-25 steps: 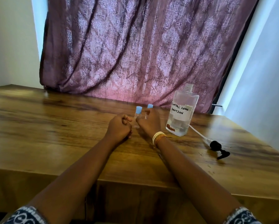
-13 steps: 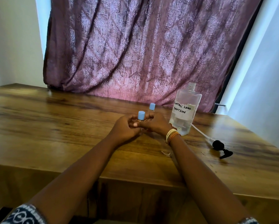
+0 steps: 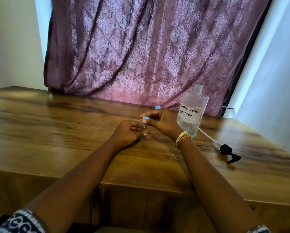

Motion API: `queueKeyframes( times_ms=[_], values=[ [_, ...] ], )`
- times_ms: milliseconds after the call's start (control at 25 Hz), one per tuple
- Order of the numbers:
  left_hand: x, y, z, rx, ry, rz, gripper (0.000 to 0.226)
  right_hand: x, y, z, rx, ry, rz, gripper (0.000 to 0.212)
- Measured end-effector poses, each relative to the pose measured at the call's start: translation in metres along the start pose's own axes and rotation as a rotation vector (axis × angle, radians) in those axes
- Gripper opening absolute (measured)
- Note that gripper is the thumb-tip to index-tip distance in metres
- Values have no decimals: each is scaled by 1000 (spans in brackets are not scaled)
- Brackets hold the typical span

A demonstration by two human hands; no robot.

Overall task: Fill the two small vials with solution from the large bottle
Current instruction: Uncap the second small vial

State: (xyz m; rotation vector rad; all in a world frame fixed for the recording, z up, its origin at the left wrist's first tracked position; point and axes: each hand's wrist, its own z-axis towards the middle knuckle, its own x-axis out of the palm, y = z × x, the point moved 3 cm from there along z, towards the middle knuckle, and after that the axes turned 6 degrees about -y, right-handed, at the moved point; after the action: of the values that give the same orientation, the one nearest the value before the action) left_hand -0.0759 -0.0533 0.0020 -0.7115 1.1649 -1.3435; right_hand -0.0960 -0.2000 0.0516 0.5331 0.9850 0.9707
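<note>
A small clear vial (image 3: 144, 127) with a blue cap (image 3: 145, 117) stands on the wooden table (image 3: 57, 132). My left hand (image 3: 126, 134) grips its body, and my right hand (image 3: 161, 121) pinches its cap with thumb and fingers. The second vial is mostly hidden behind my right hand; only its blue cap (image 3: 157, 107) shows. The large clear bottle (image 3: 192, 111), labelled contact lens solution, stands uncapped just right of my right hand, with a little liquid at the bottom.
The bottle's black pump head (image 3: 228, 152) with its white tube (image 3: 208, 137) lies on the table to the right. A purple curtain (image 3: 141, 47) hangs behind the table. The front table edge runs below my forearms.
My hands drew one vial toward me, away from the other. My right hand shifted from the vials' side onto the near vial's cap; my left hand keeps hold of its body.
</note>
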Motion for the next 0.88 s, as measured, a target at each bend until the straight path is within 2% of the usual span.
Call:
queueKeyframes(
  times_ms=[120,280,360,440,560,720,880],
  values=[
    [0,-2,-2,1,7,6,27,7,-3,0,50,76,111,32],
    [1,-3,-2,16,13,10,30,6,-7,1,63,-9,125,38],
    [0,-4,-2,6,9,24,26,8,-9,1,100,81,222,46],
    [0,-4,-3,16,10,32,25,10,-9,1,112,119,202,51],
    [0,-3,-3,16,-5,23,31,6,-10,3,115,11,148,48],
    [1,-2,-3,3,-4,24,29,7,-12,3,138,119,240,50],
    [0,0,-2,1,-14,-4,30,2,-13,4,123,6,164,47]
  ],
)
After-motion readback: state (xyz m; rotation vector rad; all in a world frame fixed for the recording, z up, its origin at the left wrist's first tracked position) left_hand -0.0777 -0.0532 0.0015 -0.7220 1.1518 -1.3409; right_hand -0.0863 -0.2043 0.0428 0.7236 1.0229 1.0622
